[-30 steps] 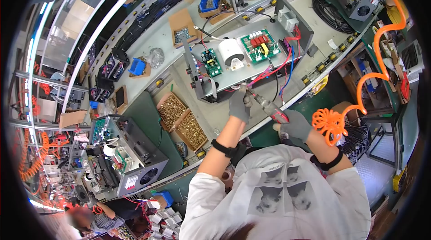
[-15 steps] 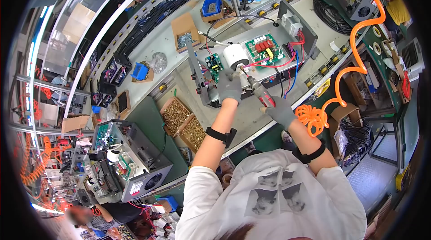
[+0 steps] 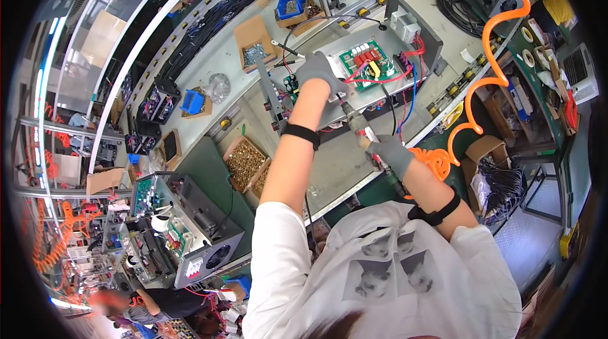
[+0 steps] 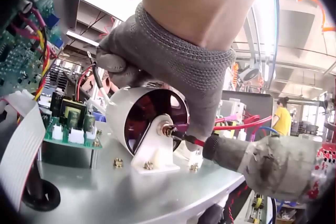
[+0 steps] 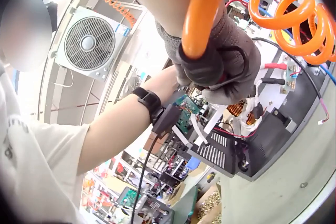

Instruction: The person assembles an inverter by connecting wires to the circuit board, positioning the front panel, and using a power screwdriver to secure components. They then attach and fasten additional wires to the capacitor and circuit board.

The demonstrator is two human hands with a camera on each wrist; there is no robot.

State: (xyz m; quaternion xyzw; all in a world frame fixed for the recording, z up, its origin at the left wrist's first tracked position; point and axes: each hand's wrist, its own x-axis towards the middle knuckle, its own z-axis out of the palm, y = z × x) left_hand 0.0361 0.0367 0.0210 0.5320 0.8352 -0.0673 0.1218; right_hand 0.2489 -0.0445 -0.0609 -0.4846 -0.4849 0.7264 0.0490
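Note:
My gloved left hand point(image 3: 322, 71) lies over the white cylinder point(image 4: 122, 119), fingers curled round its top and side. In the left wrist view, a white bracket point(image 4: 157, 153) stands at the cylinder's open end with a bolt point(image 4: 167, 130) through its upper part. The bit of a worn pneumatic driver point(image 4: 278, 166) meets that bolt, beside a finger of my left hand point(image 4: 178, 66). My right hand point(image 3: 392, 154) grips the driver's body; in the right wrist view this hand point(image 5: 228, 61) is wrapped round it below the orange hose.
Green circuit boards point(image 3: 367, 63) sit either side of the cylinder in the grey chassis point(image 3: 415, 25). Red and blue wires hang over its front edge. A box of brass fasteners point(image 3: 246, 160) lies left, a coiled orange hose point(image 3: 432, 163) right. Another person in yellow point(image 4: 282, 121) stands beyond.
My left hand has gone from the chassis's front edge up onto the cylinder. The driver has come up to the bracket, and my right hand has moved left with it.

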